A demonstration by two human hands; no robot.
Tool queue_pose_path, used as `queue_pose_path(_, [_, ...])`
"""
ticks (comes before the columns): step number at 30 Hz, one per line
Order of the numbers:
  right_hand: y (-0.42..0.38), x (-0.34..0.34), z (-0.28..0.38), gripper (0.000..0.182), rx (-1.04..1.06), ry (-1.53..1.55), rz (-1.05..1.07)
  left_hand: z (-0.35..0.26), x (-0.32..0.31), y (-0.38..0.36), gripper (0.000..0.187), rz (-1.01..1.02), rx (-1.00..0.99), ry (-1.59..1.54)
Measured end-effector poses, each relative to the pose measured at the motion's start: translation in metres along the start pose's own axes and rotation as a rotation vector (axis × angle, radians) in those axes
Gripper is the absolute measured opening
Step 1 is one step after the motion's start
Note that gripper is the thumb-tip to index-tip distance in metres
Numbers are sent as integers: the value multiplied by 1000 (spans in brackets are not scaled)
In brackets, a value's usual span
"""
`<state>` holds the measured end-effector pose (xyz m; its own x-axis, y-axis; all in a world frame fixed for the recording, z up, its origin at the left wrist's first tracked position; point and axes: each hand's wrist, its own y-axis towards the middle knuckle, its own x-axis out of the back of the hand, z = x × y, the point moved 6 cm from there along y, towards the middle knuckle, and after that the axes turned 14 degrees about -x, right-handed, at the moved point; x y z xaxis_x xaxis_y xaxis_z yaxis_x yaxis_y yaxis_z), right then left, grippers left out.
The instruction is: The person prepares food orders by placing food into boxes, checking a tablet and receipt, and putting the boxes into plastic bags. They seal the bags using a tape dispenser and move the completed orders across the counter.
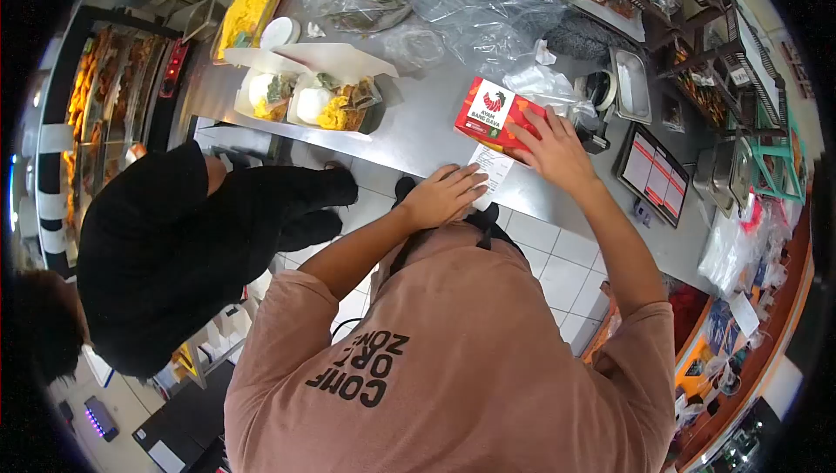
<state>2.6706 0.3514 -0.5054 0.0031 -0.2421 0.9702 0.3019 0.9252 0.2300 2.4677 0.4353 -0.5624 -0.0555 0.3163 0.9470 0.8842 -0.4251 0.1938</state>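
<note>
A closed red food box (pixel 493 111) with a white printed label sits near the front edge of the steel counter. My right hand (pixel 555 152) lies on its right side, fingers spread over the lid. From the box's front a printed paper receipt (pixel 493 168) hangs down past the counter edge. At its lower end, my left hand (pixel 442 197) holds the receipt, fingers together; the thumb is hidden. To the left stand two open white boxes (pixel 376 116) with rice, yellow food and greens inside.
A tray of yellow food (pixel 248 20) and clear plastic bags (pixel 479 16) lie along the back of the counter (pixel 409 129). Right of the red box are a tablet (pixel 653 174) and a metal tray (pixel 631 81). Another person in black (pixel 174 246) bends at my left.
</note>
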Motion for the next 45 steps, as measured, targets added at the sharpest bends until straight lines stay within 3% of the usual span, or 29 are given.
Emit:
queue_pose_path(4, [6,-5,-10,44,-81,96,87,-5,1,-5,54,-8,36,-32])
queue_pose_path(13, [-25,-15,10,60,-120,16,108,-14,2,-3,60,12,105,18])
queue_pose_path(19, [-11,-22,4,57,-90,-4,114,-9,6,-13,67,13,78,-78])
queue_pose_path(23, [-9,-25,17,55,-169,-152,48,-3,7,-18,66,22,29,-98])
queue_pose_path(26, [-4,-8,36,47,-277,-59,1,7,22,-27,64,-64,-7,-185])
queue_pose_path(29, [26,26,55,36,-550,122,-12,25,59,-72,56,-300,140,-327])
queue_pose_path(30, [43,35,58,27,-594,231,-139,40,60,-105,51,-404,240,-334])
queue_pose_path(33, [78,-6,82,29,-1038,961,-6,86,62,-221,27,-851,768,-304])
queue_pose_path(34, [89,-28,103,30,-954,948,-52,105,41,-265,27,-970,1008,-361])
queue_pose_path(35, [98,-55,126,32,-869,933,-98,110,61,-277,37,-974,1033,-313])
queue_pose_path(37, [110,-86,175,30,-984,984,-1,132,64,-293,51,-916,1065,-353])
queue_pose_path(40, [134,-90,202,28,-996,918,-73,148,77,-284,61,-934,1000,-552])
queue_pose_path(43, [145,-103,192,26,-933,878,-119,156,83,-282,62,-908,1031,-641])
queue_pose_path(45, [148,-100,186,20,-896,877,-172,164,81,-290,57,-886,906,-484])
